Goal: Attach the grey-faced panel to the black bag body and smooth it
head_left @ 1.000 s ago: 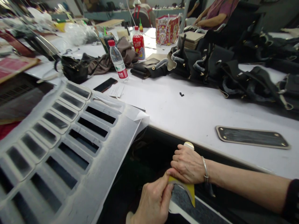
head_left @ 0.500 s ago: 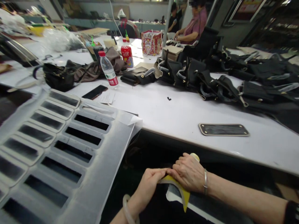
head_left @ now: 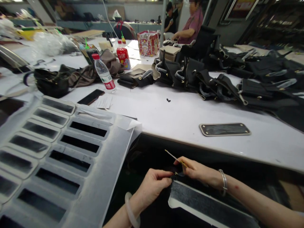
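Below the table edge, my left hand (head_left: 155, 183) is closed, thumb and index finger pinching the end of dark material beside a black panel (head_left: 204, 201) with a pale edge. My right hand (head_left: 196, 171) is closed round a thin yellow-edged tool (head_left: 182, 163), seen nearly edge-on, its tip pointing up and left. Its fingers are close to the same dark material. The panel lies below both hands, slanting down to the right. On the white table, a dark strip with a pale border and metal studs (head_left: 224, 129) lies flat.
At the left stands a translucent sheet (head_left: 118, 148) with slots and dark bordered pieces. Black bags (head_left: 199, 76) line the white table (head_left: 161, 117). A water bottle (head_left: 104, 76), a phone (head_left: 91, 97) and a red bottle (head_left: 123, 57) stand or lie there. People are in the background.
The yellow tool in my right hand has turned from broadside to nearly edge-on and lifted off the panel. My right hand has opened its wrap into a finger grip. The view has shifted slightly.
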The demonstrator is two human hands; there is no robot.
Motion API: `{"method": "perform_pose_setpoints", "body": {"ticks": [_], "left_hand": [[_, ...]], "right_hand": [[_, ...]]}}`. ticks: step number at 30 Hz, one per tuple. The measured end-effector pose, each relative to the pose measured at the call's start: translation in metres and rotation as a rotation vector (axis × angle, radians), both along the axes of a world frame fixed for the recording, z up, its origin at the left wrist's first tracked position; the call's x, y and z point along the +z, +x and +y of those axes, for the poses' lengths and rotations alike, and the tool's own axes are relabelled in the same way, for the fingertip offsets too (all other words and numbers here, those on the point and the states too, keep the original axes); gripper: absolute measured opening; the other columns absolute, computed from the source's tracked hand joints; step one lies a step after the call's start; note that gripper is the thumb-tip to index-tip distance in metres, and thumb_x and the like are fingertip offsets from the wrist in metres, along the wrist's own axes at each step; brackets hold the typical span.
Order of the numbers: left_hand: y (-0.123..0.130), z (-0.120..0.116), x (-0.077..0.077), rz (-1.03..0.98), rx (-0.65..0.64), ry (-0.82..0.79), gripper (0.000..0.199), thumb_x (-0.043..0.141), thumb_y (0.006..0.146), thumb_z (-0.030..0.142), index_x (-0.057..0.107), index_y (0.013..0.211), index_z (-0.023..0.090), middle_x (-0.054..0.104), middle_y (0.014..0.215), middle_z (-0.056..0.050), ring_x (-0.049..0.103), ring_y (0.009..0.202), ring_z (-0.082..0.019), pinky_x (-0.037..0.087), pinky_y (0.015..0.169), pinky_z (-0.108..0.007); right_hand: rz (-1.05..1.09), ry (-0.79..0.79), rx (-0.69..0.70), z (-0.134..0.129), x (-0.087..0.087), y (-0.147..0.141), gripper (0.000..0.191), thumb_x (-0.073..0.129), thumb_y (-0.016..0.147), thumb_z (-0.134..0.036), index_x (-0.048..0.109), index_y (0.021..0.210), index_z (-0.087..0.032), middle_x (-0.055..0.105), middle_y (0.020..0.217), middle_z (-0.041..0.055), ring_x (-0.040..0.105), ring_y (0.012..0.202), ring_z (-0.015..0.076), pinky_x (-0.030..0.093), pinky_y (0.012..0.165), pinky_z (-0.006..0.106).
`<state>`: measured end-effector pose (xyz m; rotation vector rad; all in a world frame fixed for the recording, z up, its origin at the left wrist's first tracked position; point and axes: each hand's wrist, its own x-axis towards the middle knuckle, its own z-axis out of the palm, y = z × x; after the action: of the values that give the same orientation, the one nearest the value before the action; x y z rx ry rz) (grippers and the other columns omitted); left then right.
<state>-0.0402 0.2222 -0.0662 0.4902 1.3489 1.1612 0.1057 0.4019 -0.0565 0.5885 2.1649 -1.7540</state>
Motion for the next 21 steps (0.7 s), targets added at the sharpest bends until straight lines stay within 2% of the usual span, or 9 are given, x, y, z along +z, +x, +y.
{"method": "perform_pose_setpoints", "body": {"ticks": [2,3,8,13,16,18,21], "left_hand": [[0.002,0.000,0.001,-0.022,0.006,0.015,0.029,0.066,0.076,0.022,0.077,0.102,0.016,0.077,0.087,-0.007,0.067,0.082,-0.021,0.046,0.077,-0.030],[0.003,-0.001,0.001,-0.039,0.017,0.025,0.029,0.065,0.077,0.021,0.077,0.102,0.015,0.077,0.087,-0.007,0.067,0.082,-0.021,0.046,0.077,-0.029],[0.009,0.001,0.001,-0.056,0.081,0.012,0.025,0.062,0.076,0.016,0.077,0.097,0.014,0.075,0.081,-0.004,0.065,0.078,-0.017,0.046,0.074,-0.026],[0.007,0.007,0.000,0.093,0.060,0.008,0.027,0.056,0.078,0.011,0.074,0.098,0.016,0.071,0.083,-0.001,0.061,0.076,-0.014,0.044,0.072,-0.024],[0.006,0.004,-0.006,0.047,0.047,0.040,0.020,0.060,0.080,0.015,0.073,0.095,0.016,0.070,0.083,-0.001,0.061,0.079,-0.015,0.044,0.073,-0.024],[0.009,-0.006,-0.016,-0.056,0.053,0.044,0.020,0.066,0.081,0.023,0.071,0.099,0.016,0.071,0.094,-0.004,0.063,0.090,-0.019,0.045,0.081,-0.027],[0.021,-0.028,-0.043,-0.308,0.293,-0.107,0.040,0.066,0.084,0.044,0.064,0.117,0.022,0.064,0.127,-0.007,0.056,0.119,-0.024,0.041,0.100,-0.031]], "right_hand": [[0.007,-0.070,-0.012,-0.007,-0.007,-0.010,0.074,0.061,0.075,-0.074,0.053,0.118,-0.015,0.049,0.080,-0.0021,0.041,0.069,0.0138,0.034,0.061,0.025],[0.000,-0.062,-0.019,-0.010,-0.011,-0.014,0.066,0.064,0.076,-0.068,0.056,0.114,-0.015,0.050,0.078,-0.0024,0.042,0.069,0.0137,0.034,0.061,0.025],[-0.025,-0.018,0.000,-0.022,-0.016,-0.022,0.029,0.061,0.086,-0.045,0.061,0.091,-0.016,0.058,0.080,-0.0004,0.049,0.072,0.0148,0.036,0.063,0.026],[-0.029,0.188,0.115,-0.026,-0.008,-0.025,0.017,0.057,0.090,-0.038,0.058,0.094,-0.021,0.063,0.079,-0.0015,0.057,0.070,0.0158,0.035,0.060,0.025],[-0.063,0.257,0.101,-0.027,-0.002,-0.028,0.020,0.058,0.088,-0.040,0.058,0.096,-0.022,0.064,0.078,-0.0005,0.059,0.069,0.0172,0.036,0.057,0.025],[-0.084,0.341,0.011,-0.027,0.007,-0.025,0.030,0.064,0.083,-0.047,0.058,0.097,-0.020,0.065,0.080,0.0014,0.060,0.070,0.0196,0.038,0.059,0.027],[-0.036,0.450,-0.244,-0.028,0.031,-0.006,0.060,0.081,0.065,-0.048,0.057,0.112,-0.020,0.067,0.098,0.0041,0.062,0.085,0.0243,0.045,0.071,0.031]]}}
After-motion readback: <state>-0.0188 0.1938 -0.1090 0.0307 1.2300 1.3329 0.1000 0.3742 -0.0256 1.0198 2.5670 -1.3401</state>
